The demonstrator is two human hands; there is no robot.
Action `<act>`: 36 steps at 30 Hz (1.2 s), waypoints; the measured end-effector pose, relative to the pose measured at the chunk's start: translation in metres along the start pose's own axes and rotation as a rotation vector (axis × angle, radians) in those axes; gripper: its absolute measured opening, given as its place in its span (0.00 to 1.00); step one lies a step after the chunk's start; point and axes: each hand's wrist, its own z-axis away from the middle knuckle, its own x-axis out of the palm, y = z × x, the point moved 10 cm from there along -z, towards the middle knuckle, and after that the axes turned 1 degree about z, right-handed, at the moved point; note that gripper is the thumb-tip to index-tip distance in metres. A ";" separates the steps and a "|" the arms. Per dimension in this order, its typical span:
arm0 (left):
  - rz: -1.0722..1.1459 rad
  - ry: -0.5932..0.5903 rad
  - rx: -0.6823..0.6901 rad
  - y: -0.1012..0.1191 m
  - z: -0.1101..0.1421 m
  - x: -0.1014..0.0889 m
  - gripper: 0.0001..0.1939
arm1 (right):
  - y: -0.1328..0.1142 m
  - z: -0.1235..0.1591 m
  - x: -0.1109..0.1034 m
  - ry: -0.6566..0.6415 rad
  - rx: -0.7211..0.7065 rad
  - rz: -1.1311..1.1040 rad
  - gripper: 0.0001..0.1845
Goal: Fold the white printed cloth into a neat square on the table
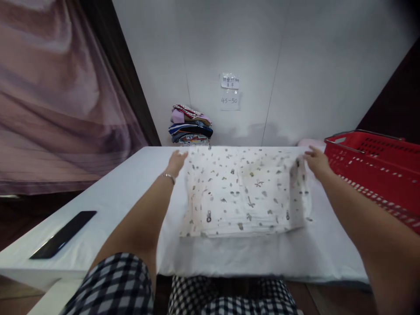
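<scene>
A white cloth with small scattered prints (229,192) lies spread and layered on the white-covered table in front of me. My left hand (177,162), with a bracelet at the wrist, pinches the cloth at its far left corner. At the far right corner, my right hand (317,161) has its fingers closed on the edge. The right side of the cloth is slightly raised and blurred. Its folds hide how many layers there are.
A red plastic basket (374,166) stands at the right. Folded clothes (190,124) are stacked at the far edge by the wall. A dark phone-like slab (64,235) lies on the left of the table (127,183). A pink curtain (59,96) hangs at left.
</scene>
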 end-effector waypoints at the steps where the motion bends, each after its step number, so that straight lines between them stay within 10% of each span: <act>1: -0.034 -0.031 -0.019 -0.021 0.013 0.001 0.15 | 0.016 0.014 0.010 -0.082 0.030 0.001 0.22; 6: -0.479 -0.378 0.022 -0.100 0.097 -0.002 0.22 | 0.052 0.128 0.042 -0.439 -0.107 0.155 0.14; 13: -0.614 -0.634 0.418 -0.093 0.188 -0.006 0.24 | 0.019 0.260 0.071 -0.751 -0.530 0.274 0.18; 20: -0.712 -0.731 0.528 -0.086 0.191 -0.005 0.11 | 0.022 0.239 0.079 -0.846 -0.360 0.219 0.20; 24: -0.824 -0.623 0.528 -0.075 0.181 -0.014 0.15 | 0.021 0.212 0.061 -0.688 -0.224 0.219 0.21; 32: -0.676 -0.208 0.721 0.025 0.177 -0.055 0.16 | -0.008 0.205 0.020 -0.663 -0.267 0.217 0.20; 36: -0.573 -0.340 0.887 0.065 0.229 -0.012 0.13 | -0.032 0.229 0.025 -0.743 -0.324 0.221 0.23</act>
